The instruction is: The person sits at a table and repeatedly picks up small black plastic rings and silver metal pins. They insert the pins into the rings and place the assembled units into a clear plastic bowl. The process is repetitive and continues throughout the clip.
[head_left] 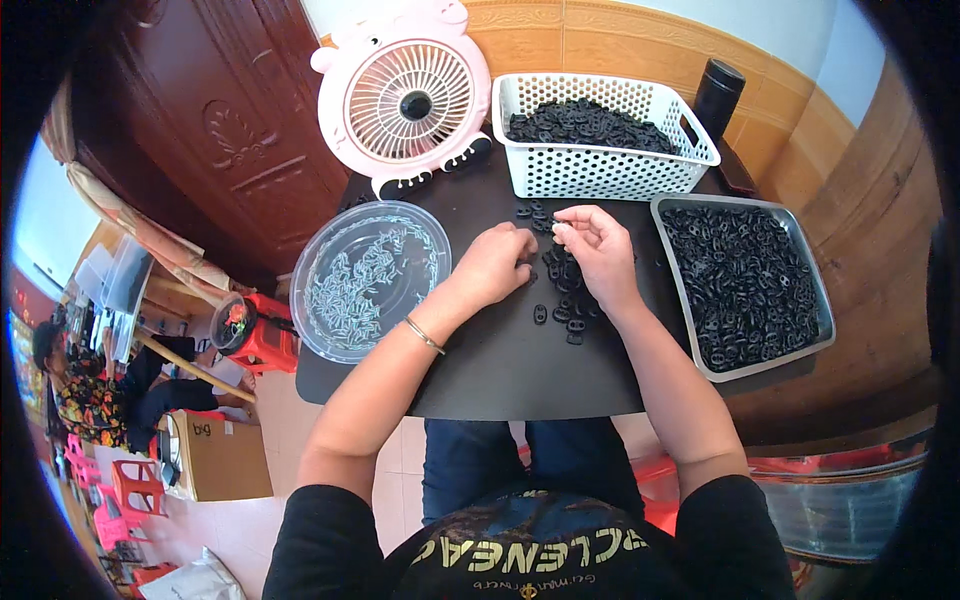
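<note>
The small black rings (560, 290) are lying in a loose scatter near the middle of the black worktop (500, 370), between the two hands and trailing toward the near edge. They are looking light, hard and stiff, probably moulded plastic, small enough to skid on the smooth top, so a fingertip pinch across the rim is looking like the sensible hold.

The right hand (600, 250) is hovering over the scatter with its fingertips drawn together in a narrow grip on something tiny and pale; what exactly it is pinching I cannot tell. The left hand (495, 265) is resting curled with its fingers bent down onto the rings, its grip narrow, though whether it is holding one I cannot tell.

Toward the far edge a white basket (600, 170) is holding more black pieces, and a metal tray (815, 290) at the right edge is full of them. A clear bowl (310, 290) of small silvery bits is overhanging the left edge, beside a pink fan (405, 95).
</note>
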The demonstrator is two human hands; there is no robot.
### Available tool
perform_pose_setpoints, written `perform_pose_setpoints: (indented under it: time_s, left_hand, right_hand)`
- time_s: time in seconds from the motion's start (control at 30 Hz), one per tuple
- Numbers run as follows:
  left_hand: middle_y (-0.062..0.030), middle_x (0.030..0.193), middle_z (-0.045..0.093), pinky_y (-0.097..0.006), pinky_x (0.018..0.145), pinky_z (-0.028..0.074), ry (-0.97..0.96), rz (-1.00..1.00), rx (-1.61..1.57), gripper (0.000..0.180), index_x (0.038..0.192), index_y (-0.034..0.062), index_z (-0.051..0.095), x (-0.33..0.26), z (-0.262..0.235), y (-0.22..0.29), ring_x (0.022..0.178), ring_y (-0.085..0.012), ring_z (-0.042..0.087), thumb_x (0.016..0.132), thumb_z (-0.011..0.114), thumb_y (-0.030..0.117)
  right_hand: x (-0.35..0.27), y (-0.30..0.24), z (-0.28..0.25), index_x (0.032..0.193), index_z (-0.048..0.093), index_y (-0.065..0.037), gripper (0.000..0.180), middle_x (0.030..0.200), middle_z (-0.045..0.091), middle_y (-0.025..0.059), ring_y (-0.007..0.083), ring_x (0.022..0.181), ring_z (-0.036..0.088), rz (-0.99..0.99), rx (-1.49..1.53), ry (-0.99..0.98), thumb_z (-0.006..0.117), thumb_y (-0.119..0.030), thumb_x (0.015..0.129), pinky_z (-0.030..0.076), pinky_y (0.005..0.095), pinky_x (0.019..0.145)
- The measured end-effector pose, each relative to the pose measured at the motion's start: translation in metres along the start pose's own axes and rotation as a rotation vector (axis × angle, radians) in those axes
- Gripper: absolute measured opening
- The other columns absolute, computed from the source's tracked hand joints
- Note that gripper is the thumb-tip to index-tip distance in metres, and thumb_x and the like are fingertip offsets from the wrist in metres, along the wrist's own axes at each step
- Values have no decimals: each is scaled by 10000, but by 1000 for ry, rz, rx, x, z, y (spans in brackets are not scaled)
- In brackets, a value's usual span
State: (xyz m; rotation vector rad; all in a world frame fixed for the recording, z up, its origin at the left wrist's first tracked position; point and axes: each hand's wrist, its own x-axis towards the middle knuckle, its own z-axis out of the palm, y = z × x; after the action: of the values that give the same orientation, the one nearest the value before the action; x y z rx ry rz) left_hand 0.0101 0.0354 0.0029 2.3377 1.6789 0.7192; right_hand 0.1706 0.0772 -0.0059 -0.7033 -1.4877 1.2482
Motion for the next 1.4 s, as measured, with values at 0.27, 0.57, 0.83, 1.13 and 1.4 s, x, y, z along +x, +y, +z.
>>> perform_pose_setpoints:
  time_s: [0.27,0.57,0.83,1.13,1.4]
  left_hand:
    - [-80,782,601,-254,655,494,130,-291,-1095,133,888,18,562,-17,-15,-2,716,-143,598,766,610,42]
    - [-77,906,607,-247,782,501,175,-395,-1589,191,1018,24,545,-31,-19,6,830,-131,597,827,547,27]
    - [-84,978,601,-254,834,473,159,-361,-1520,283,1096,8,529,-28,-12,6,886,-129,580,815,528,-26]
    - [-95,950,595,-247,786,492,143,-382,-1598,209,1015,-19,555,-29,-13,5,834,-161,603,806,541,-18]
    - [-123,1006,587,-263,815,493,211,-370,-1544,166,977,-23,559,-28,-11,1,906,-190,592,812,548,-8]
  right_hand:
    - [-6,-8,6,928,613,-8,150,825,618,46,85,745,584,5,7,-74,590,-35,782,466,207,689]
    - [-13,-20,14,949,621,-28,166,841,617,30,73,748,568,75,-30,-145,589,-30,786,450,202,677]
    - [-14,-15,16,990,601,-13,187,851,615,37,77,751,572,106,46,-153,571,-38,808,461,204,685]
    - [-14,-13,16,973,560,5,151,862,594,46,89,767,577,142,42,-163,535,-34,829,468,206,701]
    - [-14,-12,17,982,547,10,160,880,593,62,99,791,581,115,61,-170,536,-22,826,474,215,712]
